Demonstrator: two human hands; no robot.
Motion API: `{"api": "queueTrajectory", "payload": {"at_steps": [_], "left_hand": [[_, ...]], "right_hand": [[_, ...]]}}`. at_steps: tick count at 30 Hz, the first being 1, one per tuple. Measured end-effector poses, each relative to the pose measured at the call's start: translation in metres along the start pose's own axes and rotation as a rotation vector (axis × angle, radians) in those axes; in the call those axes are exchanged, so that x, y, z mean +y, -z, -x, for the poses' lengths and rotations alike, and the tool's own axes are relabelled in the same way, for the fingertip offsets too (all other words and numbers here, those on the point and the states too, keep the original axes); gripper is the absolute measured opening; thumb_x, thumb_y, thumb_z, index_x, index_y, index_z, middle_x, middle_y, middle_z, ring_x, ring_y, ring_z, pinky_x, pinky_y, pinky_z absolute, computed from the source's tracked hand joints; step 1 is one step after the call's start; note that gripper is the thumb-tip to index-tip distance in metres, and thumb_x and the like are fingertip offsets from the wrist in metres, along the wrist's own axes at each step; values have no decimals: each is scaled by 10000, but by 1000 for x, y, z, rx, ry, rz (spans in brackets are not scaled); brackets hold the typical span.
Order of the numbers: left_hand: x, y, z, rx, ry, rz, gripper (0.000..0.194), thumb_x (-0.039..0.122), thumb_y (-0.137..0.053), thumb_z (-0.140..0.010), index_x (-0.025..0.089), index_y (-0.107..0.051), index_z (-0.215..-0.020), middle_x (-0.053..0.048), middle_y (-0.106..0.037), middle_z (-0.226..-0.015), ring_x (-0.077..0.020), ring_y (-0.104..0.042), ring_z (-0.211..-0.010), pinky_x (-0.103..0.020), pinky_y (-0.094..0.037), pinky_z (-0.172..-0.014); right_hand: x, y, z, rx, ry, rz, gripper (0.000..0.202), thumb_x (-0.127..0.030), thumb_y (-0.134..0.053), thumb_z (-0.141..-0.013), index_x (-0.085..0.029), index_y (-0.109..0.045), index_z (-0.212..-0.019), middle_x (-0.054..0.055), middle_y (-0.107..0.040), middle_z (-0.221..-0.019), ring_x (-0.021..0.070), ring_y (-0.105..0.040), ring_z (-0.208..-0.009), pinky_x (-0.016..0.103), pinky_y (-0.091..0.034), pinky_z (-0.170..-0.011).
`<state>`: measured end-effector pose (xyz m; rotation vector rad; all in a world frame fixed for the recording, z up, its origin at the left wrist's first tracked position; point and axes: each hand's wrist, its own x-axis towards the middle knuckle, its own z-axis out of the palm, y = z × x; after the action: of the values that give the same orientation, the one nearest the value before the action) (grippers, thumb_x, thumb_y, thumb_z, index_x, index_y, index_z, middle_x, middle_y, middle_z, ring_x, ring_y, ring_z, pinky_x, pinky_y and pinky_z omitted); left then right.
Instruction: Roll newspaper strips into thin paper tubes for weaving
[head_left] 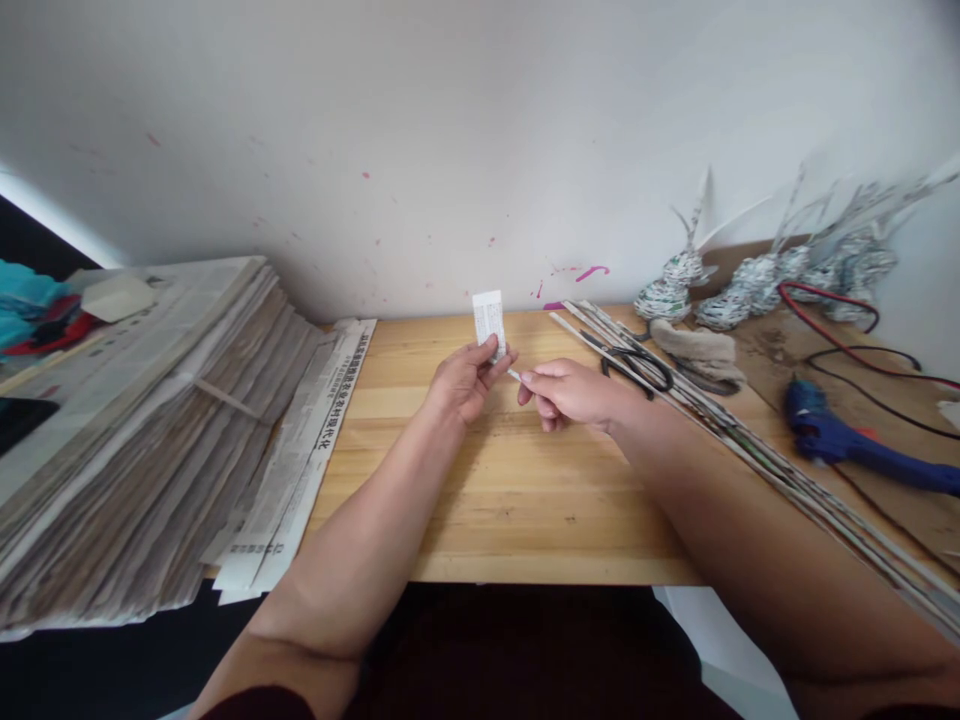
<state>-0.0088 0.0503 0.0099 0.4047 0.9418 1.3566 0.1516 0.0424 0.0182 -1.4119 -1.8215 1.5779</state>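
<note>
A small printed paper strip stands up from my left hand, pinched between thumb and fingers. Close on its right, my right hand pinches the thin white rolled end of paper that reaches across from the left hand. Both hands are raised over the middle of the wooden table, with a small gap between them. Whether the rolled end and the upright strip are one piece is hidden by the left fingers.
Stacked newspapers and loose printed sheets lie left. Right are long paper sticks, black scissors, a grey cloth, a blue glue gun with cables, and woven paper figures by the wall.
</note>
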Motion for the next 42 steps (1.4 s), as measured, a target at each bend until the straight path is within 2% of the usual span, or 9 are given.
{"api": "queueTrajectory", "payload": {"at_steps": [3, 9, 15, 20, 22, 27, 32, 35, 42], "left_hand": [[0, 1, -2, 12, -16, 8, 104, 61, -631, -850, 55, -644, -747, -78, -684, -750, -133, -711, -700, -192, -601, -722], [0, 1, -5, 45, -63, 34, 112, 53, -617, -859, 68, -645, -752, -59, -678, -735, -118, -703, -699, -217, -598, -777], [-2, 1, -4, 44, -59, 39, 86, 56, -641, -842, 68, -647, -757, -58, -675, -733, -134, -713, -718, -221, -597, -769], [-1, 3, -6, 37, -54, 16, 129, 50, -611, -859, 68, -631, -733, -56, -673, -712, -126, -707, -670, -169, -588, -660], [0, 3, -6, 23, -44, 11, 137, 56, -603, -866, 73, -629, -732, -55, -674, -710, -127, -708, -670, -165, -588, -648], [1, 4, -7, -4, -45, 24, 134, 75, -603, -871, 79, -635, -740, -65, -687, -737, -121, -708, -678, -166, -593, -658], [1, 3, -7, 57, -36, 38, 121, 66, -609, -864, 79, -632, -746, -58, -676, -708, -116, -698, -651, -172, -594, -661], [2, 2, -5, 54, -30, 46, 123, 67, -607, -866, 85, -631, -746, -61, -683, -720, -118, -704, -671, -170, -592, -675], [2, 3, -6, 42, -49, 36, 175, 69, -588, -877, 76, -632, -708, -67, -679, -725, -131, -709, -706, -187, -588, -706]], "right_hand": [[2, -1, 0, -14, -18, -36, 305, -383, -426, -978, -173, -595, -833, -25, -507, -522, 128, -544, -461, 258, -428, -514], [3, -5, -2, 403, 387, 687, 256, -340, -537, -921, -189, -642, -744, 35, -658, -695, 169, -590, -682, 277, -340, -612], [-3, -5, 3, 192, 189, 621, 445, -347, -343, -1005, -189, -691, -778, 22, -644, -578, 149, -604, -566, 279, -371, -631], [-3, -8, 3, 343, 274, 645, 294, -359, -480, -951, -187, -638, -773, 31, -658, -637, 160, -605, -607, 283, -366, -609], [-4, -8, 3, 330, 234, 511, 312, -385, -483, -950, -186, -598, -738, 27, -646, -619, 149, -597, -568, 275, -382, -586], [-8, -6, 3, 73, -68, 75, 379, -387, -332, -1008, -185, -515, -745, -11, -541, -504, 123, -554, -424, 252, -406, -484], [-4, -7, 3, 290, 208, 481, 217, -379, -584, -893, -190, -561, -788, -3, -614, -616, 121, -554, -508, 253, -352, -531], [-2, -7, 3, 356, 290, 604, 245, -346, -553, -908, -187, -573, -723, 4, -614, -605, 118, -543, -526, 258, -333, -550], [-4, -5, 3, 61, 13, 287, 451, -424, -329, -995, -163, -644, -806, 20, -603, -539, 130, -566, -437, 256, -394, -508]]}}
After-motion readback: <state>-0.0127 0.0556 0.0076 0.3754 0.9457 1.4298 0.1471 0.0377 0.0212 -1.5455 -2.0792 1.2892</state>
